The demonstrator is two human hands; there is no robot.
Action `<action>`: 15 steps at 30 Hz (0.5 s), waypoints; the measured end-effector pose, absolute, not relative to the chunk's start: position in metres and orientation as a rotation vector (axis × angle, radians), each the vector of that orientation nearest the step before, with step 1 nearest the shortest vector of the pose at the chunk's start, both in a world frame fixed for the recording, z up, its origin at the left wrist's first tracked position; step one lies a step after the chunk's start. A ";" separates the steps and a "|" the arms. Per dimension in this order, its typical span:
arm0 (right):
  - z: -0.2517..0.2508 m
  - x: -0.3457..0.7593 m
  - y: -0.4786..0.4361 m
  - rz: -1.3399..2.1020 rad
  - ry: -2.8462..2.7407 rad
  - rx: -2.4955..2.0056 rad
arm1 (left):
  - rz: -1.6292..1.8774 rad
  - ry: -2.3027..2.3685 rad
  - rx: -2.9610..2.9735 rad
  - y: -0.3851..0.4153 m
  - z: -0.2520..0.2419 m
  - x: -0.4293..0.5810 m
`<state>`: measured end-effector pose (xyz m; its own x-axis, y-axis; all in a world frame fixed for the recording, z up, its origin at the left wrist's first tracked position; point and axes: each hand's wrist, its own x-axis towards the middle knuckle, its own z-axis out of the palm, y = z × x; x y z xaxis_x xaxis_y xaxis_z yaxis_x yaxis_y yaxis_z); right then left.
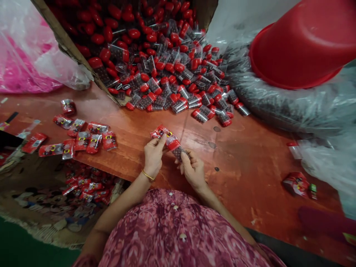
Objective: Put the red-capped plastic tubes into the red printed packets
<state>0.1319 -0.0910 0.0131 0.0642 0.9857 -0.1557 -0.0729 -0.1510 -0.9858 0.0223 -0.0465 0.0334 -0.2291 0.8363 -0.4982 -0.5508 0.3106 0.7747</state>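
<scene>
Over the table, my left hand (152,155) pinches a red printed wrapper (158,131) between thumb and fingers. My right hand (192,168) is closed around the lower end of a red-capped clear container (175,147) with dark, dotted contents. The container's red cap meets the wrapper near my left fingertips; whether it is inside the wrapper's opening I cannot tell. To the left lie several wrapped packs (82,141) in red printed film. Beyond my hands, a large heap of similar red-capped containers (167,92) spills from a tipped cardboard box (62,42).
Below the table's left edge, an open carton (91,187) holds many red packs. A red bucket (300,48) rests upside down on a plastic bag (278,107) of dark pieces. Red wrappers (297,183) lie at right on the brown table (244,167). Pink-filled bags (25,63) stand far left.
</scene>
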 end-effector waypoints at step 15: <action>0.019 0.140 -0.078 1.384 -0.964 -1.265 | 1.201 1.082 0.284 -0.054 0.038 0.019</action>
<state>0.1401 -0.0780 0.0188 0.0325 0.9787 -0.2029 -0.1487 -0.1960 -0.9693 0.0191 -0.0540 0.0383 -0.0386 0.8520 -0.5220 -0.6080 0.3946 0.6889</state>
